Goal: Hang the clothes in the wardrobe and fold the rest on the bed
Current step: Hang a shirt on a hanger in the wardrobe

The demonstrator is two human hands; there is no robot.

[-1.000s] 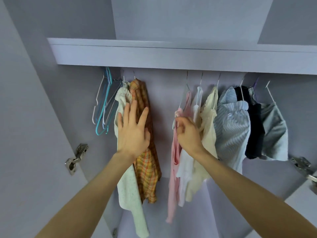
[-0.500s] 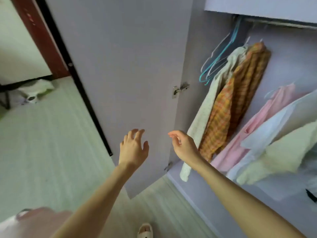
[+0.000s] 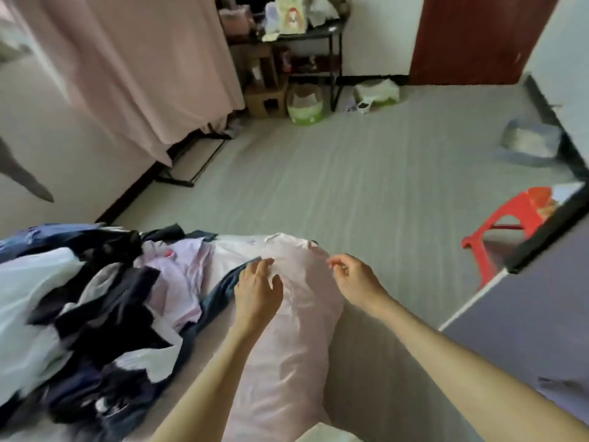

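Where the clothes pile [image 3: 89, 314] blurs at the bed's left edge, single garments stay indistinct. Left hand [image 3: 256, 291] hovers with fingers spread wide over the pink garment [image 3: 287, 362]; right hand [image 3: 353, 280] hangs loosely curled, empty.

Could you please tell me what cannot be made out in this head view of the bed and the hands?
- Clothes pile: motion blur merges garments; no count possible.
- Left hand: whether it touches the pink garment is unclear.
- Right hand: fingers curled, any hold is blurred.
- Red stool: partly hidden behind the wardrobe door.

No text, label or number can be read anywhere (the view is blurred throughout).
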